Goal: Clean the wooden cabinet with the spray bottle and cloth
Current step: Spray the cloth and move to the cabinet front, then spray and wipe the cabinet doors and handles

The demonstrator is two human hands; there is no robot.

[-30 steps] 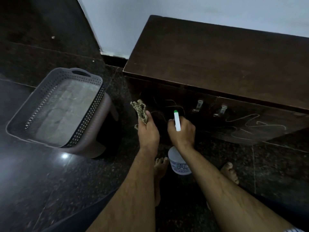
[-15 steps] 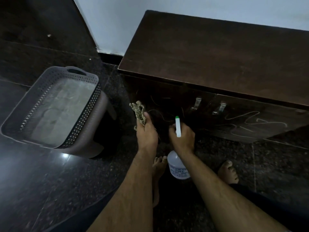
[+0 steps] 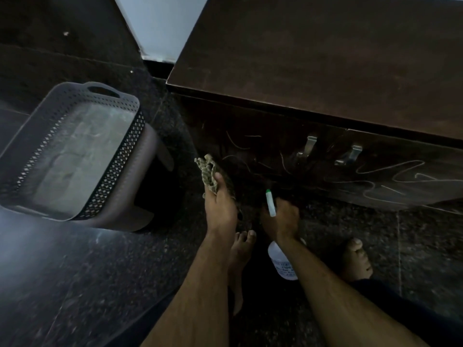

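The dark wooden cabinet (image 3: 313, 58) fills the upper right; its front doors carry pale scribble marks and two metal handles (image 3: 307, 146). My left hand (image 3: 220, 209) grips a patterned cloth (image 3: 208, 172) close to the left door's lower part. My right hand (image 3: 280, 219) holds a white spray bottle (image 3: 283, 261) by its head, the green-tipped nozzle (image 3: 270, 202) pointing up toward the cabinet front. Whether the cloth touches the door is unclear.
A grey perforated plastic basket (image 3: 37, 116) rests on a brown stool (image 3: 150, 171) at the left. The floor is dark polished stone. My bare feet (image 3: 355, 259) stand close to the cabinet base. A white wall lies behind.
Both hands have sunk lower along the cabinet front and the view has tilted down and closer. The grips on cloth and bottle are unchanged.
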